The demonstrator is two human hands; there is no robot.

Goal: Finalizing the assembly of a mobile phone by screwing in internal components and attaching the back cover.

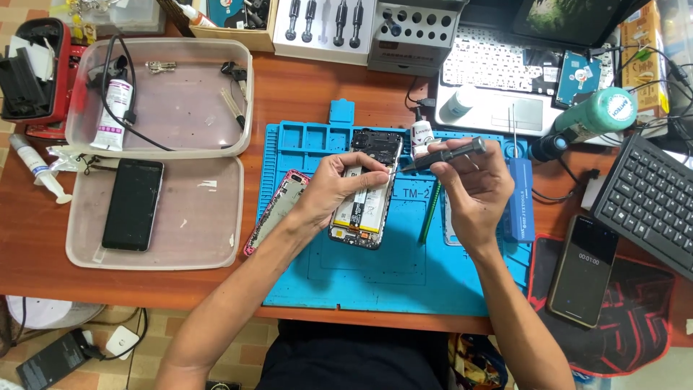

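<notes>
An opened smartphone (pixel 369 189) lies face down on a blue repair mat (pixel 361 274), its battery and circuit board exposed. My left hand (pixel 333 189) rests on it, fingers pressing the phone's left side near the top. My right hand (pixel 473 186) grips a dark precision screwdriver (pixel 446 154), tilted, with its tip pointing at the phone's upper right edge. A pink-edged phone back cover (pixel 278 209) lies just left of my left hand. A green pen-like tool (pixel 430 211) lies on the mat between the hands.
Two clear trays (pixel 238 130) at left hold a black phone (pixel 133 204), a glue tube (pixel 115 114) and small tools. A laptop (pixel 505 79), a screwdriver set (pixel 325 25), a black keyboard (pixel 650 202) and another phone (pixel 583 270) on a red-black pad ring the mat. A blue case (pixel 520 202) lies by my right hand.
</notes>
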